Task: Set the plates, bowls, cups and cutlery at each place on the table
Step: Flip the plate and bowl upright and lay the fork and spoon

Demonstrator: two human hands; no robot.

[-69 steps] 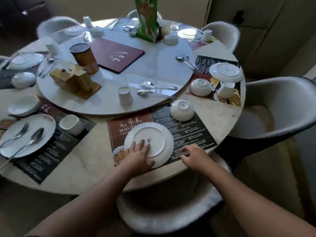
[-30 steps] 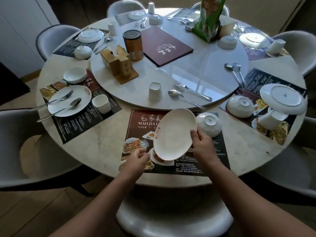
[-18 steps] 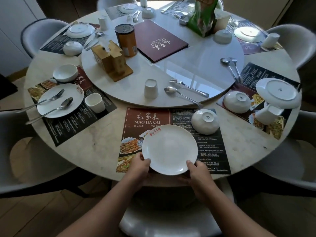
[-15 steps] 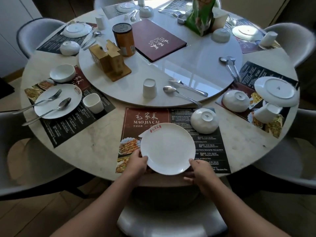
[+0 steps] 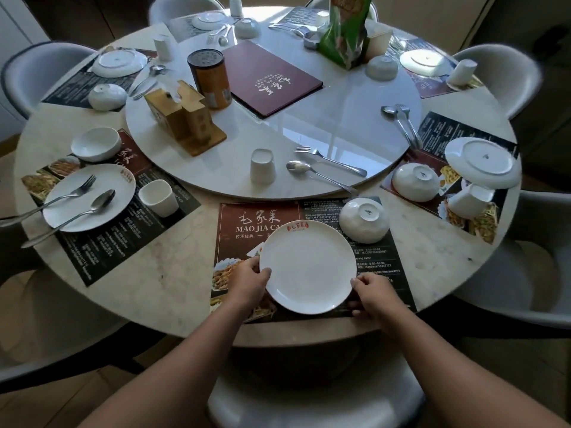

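Fingers [image 5: 263, 272] of left hand [image 5: 247, 284] curl on plate [image 5: 307, 267] rim | right hand [image 5: 375, 295] grips opposite rim | plate face-up over mat [image 5: 247, 223] | bowl [image 5: 364, 220] inverted beside

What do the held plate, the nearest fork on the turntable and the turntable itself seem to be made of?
The plate: probably glazed white ceramic, glossy, with a red printed logo at its rim. The fork: polished metal, likely stainless steel; it glints. The turntable: maybe glass or polished stone; it mirrors bright light.
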